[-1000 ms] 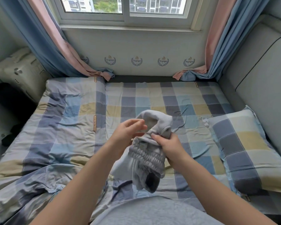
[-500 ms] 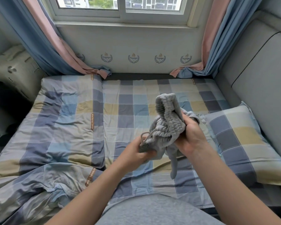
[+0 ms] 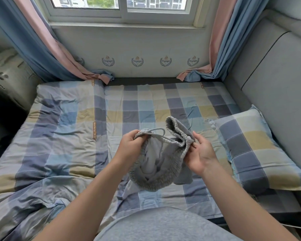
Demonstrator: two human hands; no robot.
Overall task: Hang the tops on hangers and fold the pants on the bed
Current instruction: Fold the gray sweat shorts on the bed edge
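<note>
A pair of grey pants (image 3: 157, 160) with an elastic ribbed waistband and a drawstring hangs bunched between my hands above the bed (image 3: 146, 105). My left hand (image 3: 131, 145) grips one side of the waistband with curled fingers. My right hand (image 3: 201, 153) pinches the other side of the waistband between thumb and fingers. The waistband is spread open between them, and the legs droop onto the checked sheet below. No tops or hangers are in view.
A checked pillow (image 3: 254, 150) lies at the right against a grey padded headboard (image 3: 276, 87). A rumpled checked duvet (image 3: 47, 153) covers the left half of the bed. Blue and pink curtains (image 3: 47, 49) hang at both sides of the window.
My hands have moved apart and spread the waistband open; earlier the pants were bunched tightly in both hands. The pants have dropped lower toward the sheet.
</note>
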